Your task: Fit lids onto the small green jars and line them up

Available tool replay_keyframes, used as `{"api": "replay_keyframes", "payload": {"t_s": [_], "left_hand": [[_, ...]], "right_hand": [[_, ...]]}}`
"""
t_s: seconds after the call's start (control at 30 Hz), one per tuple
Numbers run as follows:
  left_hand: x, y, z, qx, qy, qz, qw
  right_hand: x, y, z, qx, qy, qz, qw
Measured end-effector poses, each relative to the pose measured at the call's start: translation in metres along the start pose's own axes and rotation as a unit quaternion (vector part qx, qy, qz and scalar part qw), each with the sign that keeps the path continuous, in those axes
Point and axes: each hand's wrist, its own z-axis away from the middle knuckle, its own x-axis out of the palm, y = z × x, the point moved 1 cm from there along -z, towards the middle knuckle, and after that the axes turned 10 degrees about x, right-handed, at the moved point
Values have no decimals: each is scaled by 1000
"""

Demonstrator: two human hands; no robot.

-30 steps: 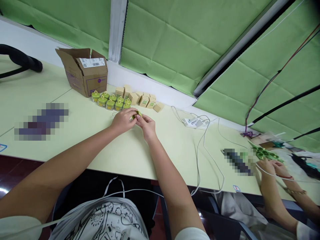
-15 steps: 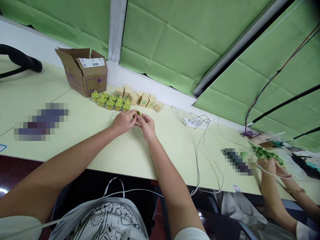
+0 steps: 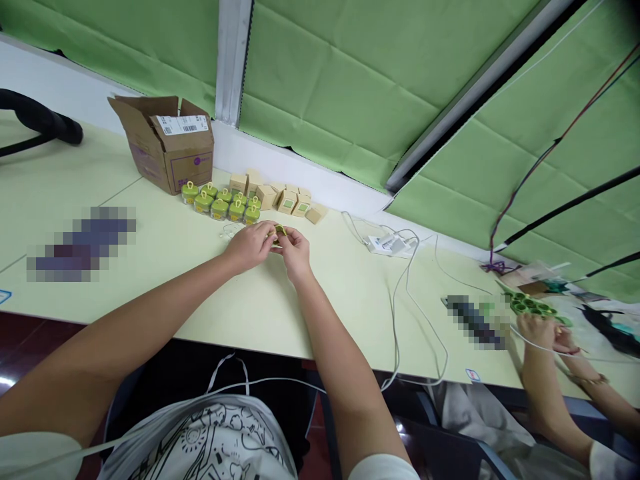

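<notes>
I'd keep both wrists braced on the pale green table (image 3: 150, 267) and work it with fingertips only. Left hand (image 3: 249, 245) and right hand (image 3: 295, 250) meet mid-table, both pinching one small green piece (image 3: 278, 231), near side of the row of green-lidded jars (image 3: 220, 203). It's tiny, yellow-green, mostly hidden by fingers; shape unclear

A cardboard box (image 3: 165, 143), tan cubes (image 3: 280, 195) and white cables (image 3: 400, 267) lie on the table (image 3: 150, 253).
</notes>
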Motion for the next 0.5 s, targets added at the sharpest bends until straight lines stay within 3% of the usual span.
{"api": "replay_keyframes", "payload": {"t_s": [0.3, 0.5], "left_hand": [[0, -7, -1, -28, 57, 27, 998], [2, -8, -1, -46, 50, 35, 997]], "right_hand": [[-7, 1, -4, 24, 71, 82, 994], [-12, 0, -4, 8, 110, 183, 977]]}}
